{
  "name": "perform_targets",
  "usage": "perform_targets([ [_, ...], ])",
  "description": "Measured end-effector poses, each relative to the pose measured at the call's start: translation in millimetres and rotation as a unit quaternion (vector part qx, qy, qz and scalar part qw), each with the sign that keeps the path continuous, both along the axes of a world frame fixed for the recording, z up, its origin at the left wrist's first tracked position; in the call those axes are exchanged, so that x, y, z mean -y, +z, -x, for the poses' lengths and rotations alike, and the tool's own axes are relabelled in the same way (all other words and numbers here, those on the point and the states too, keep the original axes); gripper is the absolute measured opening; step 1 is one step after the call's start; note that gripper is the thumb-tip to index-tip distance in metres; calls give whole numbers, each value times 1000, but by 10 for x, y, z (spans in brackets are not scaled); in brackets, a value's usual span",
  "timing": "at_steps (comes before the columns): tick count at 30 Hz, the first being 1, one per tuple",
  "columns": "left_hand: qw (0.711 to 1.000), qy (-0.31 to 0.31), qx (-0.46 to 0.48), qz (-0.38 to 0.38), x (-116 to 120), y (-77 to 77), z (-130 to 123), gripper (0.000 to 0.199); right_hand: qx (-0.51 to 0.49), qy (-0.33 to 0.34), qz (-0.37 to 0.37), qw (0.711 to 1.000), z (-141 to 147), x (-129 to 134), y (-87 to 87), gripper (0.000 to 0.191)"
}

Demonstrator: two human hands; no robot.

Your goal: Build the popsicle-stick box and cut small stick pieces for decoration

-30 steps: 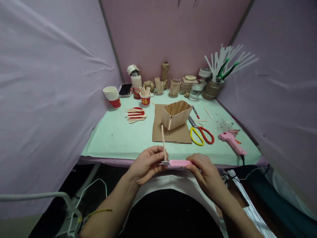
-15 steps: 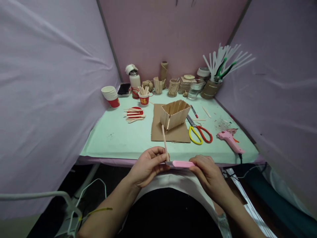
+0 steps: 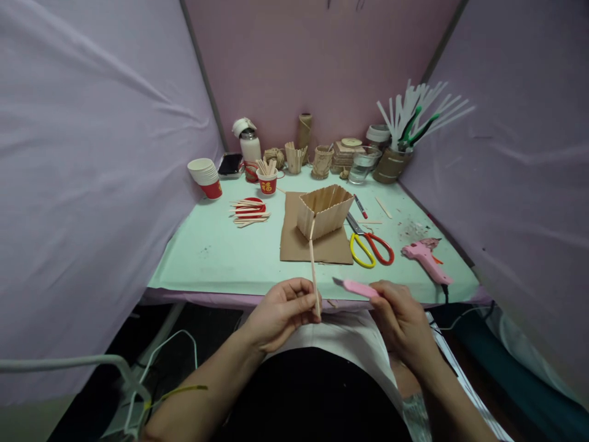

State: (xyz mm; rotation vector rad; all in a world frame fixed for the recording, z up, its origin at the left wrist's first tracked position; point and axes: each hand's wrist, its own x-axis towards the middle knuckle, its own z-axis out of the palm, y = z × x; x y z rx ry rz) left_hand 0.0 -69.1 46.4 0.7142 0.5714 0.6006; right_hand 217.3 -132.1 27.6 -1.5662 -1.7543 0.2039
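On the pale green table cover (image 3: pixel 216 264), many things stand around the work: at the back are a white bottle (image 3: pixel 251 147), a spool of twine (image 3: pixel 304 130), a clear cup (image 3: pixel 361 166) and a brown holder (image 3: pixel 391 167) with long white sticks (image 3: pixel 404 116) and green-handled pliers (image 3: pixel 416 132). To the left are stacked paper cups (image 3: pixel 205 177) and a red paper cup (image 3: pixel 267 184) filled with wooden sticks, and loose flat sticks (image 3: pixel 251 215) lie over something red. In the middle, a wooden box (image 3: pixel 324 221), open at the top and with wavy rims, sits on a flat brown cardboard sheet (image 3: pixel 294 245). Scissors (image 3: pixel 380 247) with one yellow and one red loop lie beside the cardboard, and farther right is a pink glue gun (image 3: pixel 427 261), near small dark scraps. The left hand (image 3: pixel 283 313) is closed on the lower part of a slim, pale wooden stick (image 3: pixel 314 270), which rises nearly upright, in the view just before the box. The right hand (image 3: pixel 402 316) grips the handle of a pink craft knife (image 3: pixel 361 288), its blade directed to the stick but apart from it, with a small gap between. Both hands are at the near edge of the table, above the person's lap
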Motion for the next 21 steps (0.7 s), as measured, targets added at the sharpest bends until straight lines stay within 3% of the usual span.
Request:
perform_targets([
  [4,997,60,-33,-37,-62,3,-36,26,10,66,53,996,31,45,30,31],
  [9,995,68,-47,-47,-85,30,-50,27,-39,63,53,996,68,53,-60,24],
  [13,995,64,-57,-45,-108,25,-56,28,-123,58,116,984,160,25,-98,20],
  [17,994,78,-61,-40,-130,19,-57,27,-187,57,134,971,244,-21,-43,16],
  [21,994,91,-59,-31,-134,20,-49,26,-172,87,143,971,277,-73,47,17],
])
